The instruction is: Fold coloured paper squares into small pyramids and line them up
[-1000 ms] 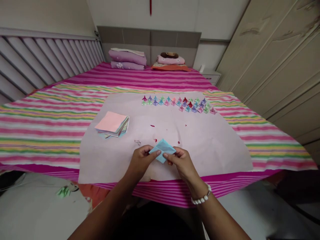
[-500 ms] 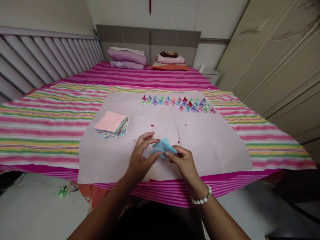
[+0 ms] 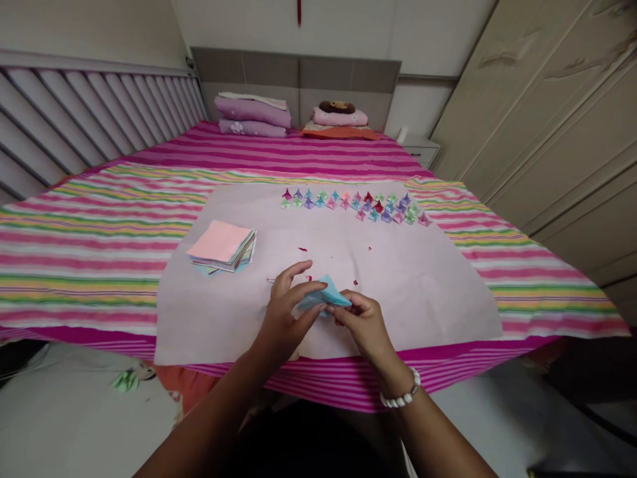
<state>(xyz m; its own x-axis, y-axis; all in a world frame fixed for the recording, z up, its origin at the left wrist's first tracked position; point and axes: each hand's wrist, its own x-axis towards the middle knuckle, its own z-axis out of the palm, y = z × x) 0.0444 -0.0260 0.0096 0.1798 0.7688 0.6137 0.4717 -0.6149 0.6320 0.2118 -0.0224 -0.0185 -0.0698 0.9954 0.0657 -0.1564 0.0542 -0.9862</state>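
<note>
A light blue sheet of origami paper (image 3: 332, 292), partly folded with a raised point, is held between my two hands just over the white sheet (image 3: 423, 285). My left hand (image 3: 287, 311) grips its left side, thumb at the lower edge and index finger across the upper face. On the right, my right hand (image 3: 362, 320) pinches the lower right corner between thumb and fingers. My fingers hide parts of the paper's lower folds.
A stack of square coloured papers (image 3: 221, 242) lies to the left. Rows of small folded paper pieces (image 3: 345, 202) stand along the far side. Small red scraps (image 3: 355, 283) dot the white sheet. Folded purple bedding (image 3: 253, 116) rests by the headboard.
My left index finger has slid right across the blue paper's upper face, and the left flap has tipped down flatter. A red scrap beyond the left hand has come into view.
</note>
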